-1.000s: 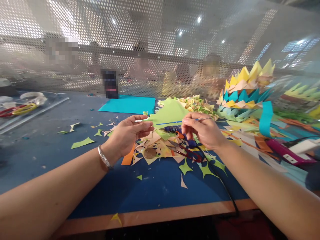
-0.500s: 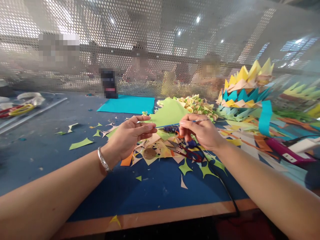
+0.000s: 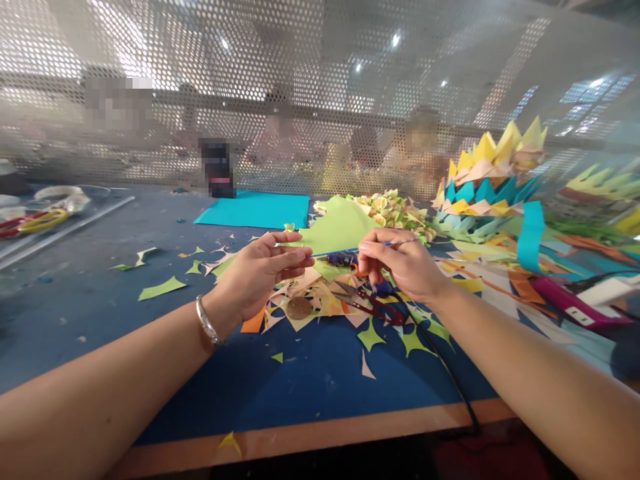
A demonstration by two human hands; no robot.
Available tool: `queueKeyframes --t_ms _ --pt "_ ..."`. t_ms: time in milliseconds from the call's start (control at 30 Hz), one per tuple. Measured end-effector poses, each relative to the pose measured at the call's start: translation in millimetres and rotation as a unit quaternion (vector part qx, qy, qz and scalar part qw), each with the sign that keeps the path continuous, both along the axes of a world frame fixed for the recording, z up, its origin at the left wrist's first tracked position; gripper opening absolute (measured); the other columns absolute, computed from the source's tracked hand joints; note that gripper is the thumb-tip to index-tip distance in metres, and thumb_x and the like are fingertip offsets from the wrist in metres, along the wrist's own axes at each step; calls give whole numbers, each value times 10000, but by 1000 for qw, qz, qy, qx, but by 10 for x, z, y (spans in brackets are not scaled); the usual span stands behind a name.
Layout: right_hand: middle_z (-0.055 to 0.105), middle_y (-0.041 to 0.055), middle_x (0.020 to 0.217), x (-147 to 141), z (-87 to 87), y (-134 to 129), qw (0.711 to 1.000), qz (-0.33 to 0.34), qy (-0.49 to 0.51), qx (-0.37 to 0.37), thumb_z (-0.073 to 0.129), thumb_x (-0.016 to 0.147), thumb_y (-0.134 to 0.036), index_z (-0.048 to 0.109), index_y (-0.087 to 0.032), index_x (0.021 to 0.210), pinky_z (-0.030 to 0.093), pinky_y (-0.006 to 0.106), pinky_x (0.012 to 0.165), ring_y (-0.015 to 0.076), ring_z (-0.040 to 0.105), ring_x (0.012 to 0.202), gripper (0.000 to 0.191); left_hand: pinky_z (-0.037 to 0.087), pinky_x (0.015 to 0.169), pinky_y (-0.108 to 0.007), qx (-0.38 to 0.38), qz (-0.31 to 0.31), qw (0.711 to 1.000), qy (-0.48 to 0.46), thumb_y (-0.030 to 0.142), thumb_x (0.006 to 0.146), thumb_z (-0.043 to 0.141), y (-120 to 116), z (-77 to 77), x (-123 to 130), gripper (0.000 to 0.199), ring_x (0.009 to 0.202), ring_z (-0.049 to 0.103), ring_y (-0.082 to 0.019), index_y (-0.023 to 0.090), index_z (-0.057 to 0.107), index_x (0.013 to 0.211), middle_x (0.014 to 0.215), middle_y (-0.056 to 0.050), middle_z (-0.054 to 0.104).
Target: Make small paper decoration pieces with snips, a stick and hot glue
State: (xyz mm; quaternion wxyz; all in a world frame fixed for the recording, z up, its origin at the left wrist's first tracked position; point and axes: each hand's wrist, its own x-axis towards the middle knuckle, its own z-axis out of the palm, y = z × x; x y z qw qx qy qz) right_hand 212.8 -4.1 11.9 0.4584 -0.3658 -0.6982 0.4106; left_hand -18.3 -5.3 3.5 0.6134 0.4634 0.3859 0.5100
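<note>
A thin blue strip (image 3: 335, 252), perhaps paper seen edge-on, is stretched almost level between my two hands. My left hand (image 3: 270, 270), with a silver bangle at the wrist, pinches its left end between thumb and fingers. Closed on the right part of the strip is my right hand (image 3: 400, 263), its fingers curled. Just beneath the strip lies a dark blue tool with a pointed tip (image 3: 343, 259), partly hidden by my right fingers. Red-handled scissors (image 3: 373, 305) rest on a heap of paper scraps (image 3: 320, 290) below my hands. Behind them is a sheet of light green paper (image 3: 340, 223).
A turquoise sheet (image 3: 260, 208) lies at the back near a dark upright object (image 3: 219, 170). Layered spiky paper shapes (image 3: 493, 177) stand at right, beside a magenta power strip (image 3: 575, 307). A black cable (image 3: 453, 373) crosses the front edge. Yellow-and-red-handled tools (image 3: 43, 220) lie far left.
Hardly anything differs. Both hands keep the blue strip in nearly the same place, and the things on the table lie as before.
</note>
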Motion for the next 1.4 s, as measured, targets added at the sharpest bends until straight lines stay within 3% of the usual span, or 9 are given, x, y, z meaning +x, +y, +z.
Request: queueKeyframes --t_ms 167,367,700,1033,1400 --pt "648 -8 586 -3 -2 3 1000 -5 -10 6 638 859 -381 619 -181 660 444 196 396 66 555 410 283 511 790 -301 6 3 1000 -6 154 751 765 -12 6 2 309 843 701 -176 166 599 1012 891 -65 739" --pt "648 -7 597 -16 -2 -7 1000 -10 -11 13 636 865 -365 619 -175 673 447 201 403 64 553 407 271 490 781 -296 46 14 999 17 97 654 805 -35 -7 35 483 839 677 -168 142 581 1079 881 -60 735" --pt "639 5 673 -53 -19 -95 996 -14 -49 76 590 905 -397 614 -189 740 468 222 453 80 566 466 266 487 772 -298 82 66 994 41 113 672 795 -74 12 77 432 804 673 -167 139 597 1055 855 -64 743" --pt "607 6 687 -130 -18 -229 950 -83 -173 248 511 951 -342 581 -219 767 441 281 528 107 534 524 232 482 809 -290 75 93 993 -2 116 689 788 -77 0 107 403 846 664 -160 155 607 1047 866 -43 730" --pt "602 14 689 -167 -39 -233 916 -88 -209 332 509 948 -255 554 -231 796 453 303 610 143 561 623 160 460 757 -227 3 88 993 -77 49 709 726 -53 19 111 304 811 636 -116 170 609 962 845 -26 721"
